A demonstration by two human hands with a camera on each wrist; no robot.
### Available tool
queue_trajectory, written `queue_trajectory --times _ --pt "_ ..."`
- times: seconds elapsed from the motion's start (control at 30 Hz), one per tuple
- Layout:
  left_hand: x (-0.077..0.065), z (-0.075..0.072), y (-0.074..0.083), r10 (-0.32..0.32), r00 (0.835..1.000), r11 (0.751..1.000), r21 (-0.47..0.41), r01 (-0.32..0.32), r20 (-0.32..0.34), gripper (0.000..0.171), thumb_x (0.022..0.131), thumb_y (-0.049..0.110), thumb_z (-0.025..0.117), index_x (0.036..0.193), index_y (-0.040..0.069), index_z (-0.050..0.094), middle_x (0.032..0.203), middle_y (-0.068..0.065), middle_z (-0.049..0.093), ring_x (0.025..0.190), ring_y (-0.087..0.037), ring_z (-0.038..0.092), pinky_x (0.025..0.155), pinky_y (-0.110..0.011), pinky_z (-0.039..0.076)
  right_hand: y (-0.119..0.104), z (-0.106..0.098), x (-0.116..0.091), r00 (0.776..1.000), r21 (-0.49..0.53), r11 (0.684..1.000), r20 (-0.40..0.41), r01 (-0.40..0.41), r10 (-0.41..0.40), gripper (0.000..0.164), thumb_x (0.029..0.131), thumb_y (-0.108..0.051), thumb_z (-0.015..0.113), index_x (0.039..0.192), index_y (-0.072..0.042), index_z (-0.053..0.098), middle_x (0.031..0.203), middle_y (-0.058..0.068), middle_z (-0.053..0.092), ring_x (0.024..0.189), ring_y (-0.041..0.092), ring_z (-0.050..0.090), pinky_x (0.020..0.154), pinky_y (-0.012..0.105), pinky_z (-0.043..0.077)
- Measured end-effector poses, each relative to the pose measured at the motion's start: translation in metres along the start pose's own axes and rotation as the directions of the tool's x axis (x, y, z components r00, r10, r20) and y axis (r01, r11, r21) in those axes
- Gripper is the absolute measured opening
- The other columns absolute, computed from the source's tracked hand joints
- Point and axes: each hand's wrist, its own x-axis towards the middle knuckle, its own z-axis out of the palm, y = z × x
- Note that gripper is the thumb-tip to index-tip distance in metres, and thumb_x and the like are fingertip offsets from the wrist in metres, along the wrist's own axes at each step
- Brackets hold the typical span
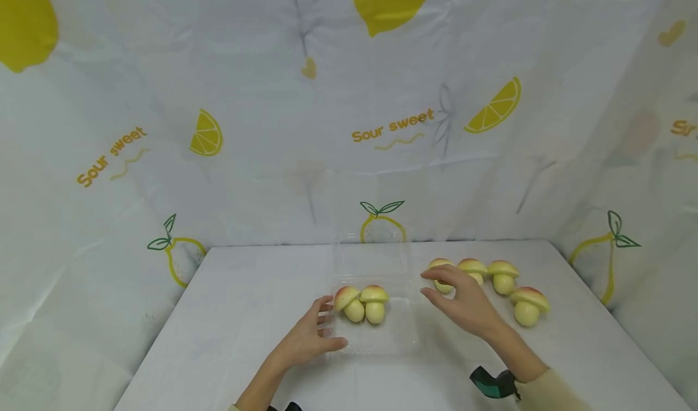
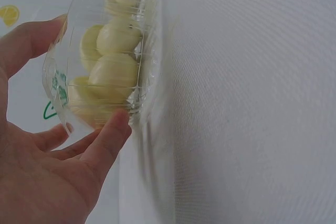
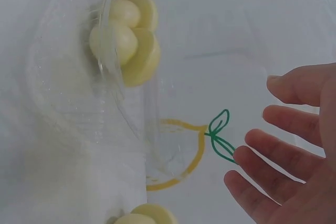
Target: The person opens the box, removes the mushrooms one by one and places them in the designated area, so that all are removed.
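A clear plastic clamshell box [image 1: 382,338] stands on the table with its lid raised at the back. Two yellow toy mushrooms [image 1: 374,305] with reddish cap tops lie side by side in its left part. My left hand [image 1: 308,338] holds the box's left side, thumb at the front corner and fingers along the wall; in the left wrist view its fingers [image 2: 107,142] touch the plastic. To the right of the box, my right hand [image 1: 458,299] is raised with nothing in it, fingers spread apart in the right wrist view. It partly hides the mushrooms behind it.
Several more toy mushrooms stand at the back right of the white table [image 1: 234,314], one mushroom [image 1: 528,306] nearest the front. A white curtain [image 1: 262,174] with lemon prints hangs right behind the table's back edge.
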Motion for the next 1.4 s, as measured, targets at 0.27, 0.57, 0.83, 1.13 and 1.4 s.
queue_trajectory --times 0.27,0.57,0.83,1.13,1.4 --pt "0.0 0.0 -0.001 0.001 1.0 1.0 -0.008 -0.001 0.003 0.094 0.083 0.021 0.085 0.155 0.001 0.027 0.149 -0.026 0.04 0.134 -0.051 0.044 0.107 -0.054 0.047 -0.007 0.017 0.007 0.999 0.067 0.998 0.039 0.009 -0.012 0.022 0.091 -0.016 0.077 0.112 -0.009 0.075 0.111 0.001 0.071 0.102 0.026 0.067 0.088 0.048 0.059" --pt "-0.001 0.0 0.0 0.01 1.0 1.0 -0.007 -0.01 -0.002 0.094 0.083 0.019 0.084 0.155 0.002 0.027 0.149 -0.025 0.04 0.135 -0.052 0.044 0.107 -0.054 0.048 -0.01 0.035 0.014 0.996 0.114 0.993 0.085 -0.019 0.009 0.024 0.092 -0.017 0.077 0.114 -0.008 0.073 0.112 0.003 0.07 0.103 0.025 0.066 0.089 0.045 0.059" --pt "0.001 0.0 -0.003 0.014 1.0 1.0 -0.009 -0.014 0.0 0.093 0.083 0.021 0.084 0.155 0.001 0.028 0.148 -0.025 0.04 0.134 -0.051 0.044 0.107 -0.054 0.048 -0.016 0.05 0.021 0.989 0.148 0.986 0.141 -0.072 0.051 0.024 0.093 -0.018 0.075 0.114 -0.006 0.072 0.111 0.006 0.069 0.104 0.031 0.065 0.09 0.048 0.058" --pt "0.001 0.0 -0.001 0.013 1.0 1.0 -0.019 -0.013 0.0 0.093 0.083 0.021 0.084 0.154 0.001 0.028 0.148 -0.025 0.04 0.134 -0.052 0.043 0.108 -0.055 0.047 -0.013 0.066 0.028 0.983 0.141 0.983 0.157 -0.121 0.098 0.024 0.092 -0.018 0.076 0.112 -0.006 0.073 0.109 0.008 0.07 0.104 0.033 0.066 0.089 0.05 0.058" --pt "0.0 0.001 -0.001 0.004 1.0 1.0 -0.028 -0.004 -0.002 0.094 0.083 0.02 0.084 0.155 0.0 0.027 0.148 -0.026 0.04 0.135 -0.052 0.043 0.108 -0.055 0.046 -0.006 0.081 0.032 0.965 0.167 0.963 0.194 -0.212 0.179 0.027 0.092 -0.016 0.075 0.113 0.0 0.071 0.112 0.017 0.068 0.105 0.036 0.064 0.091 0.049 0.057"
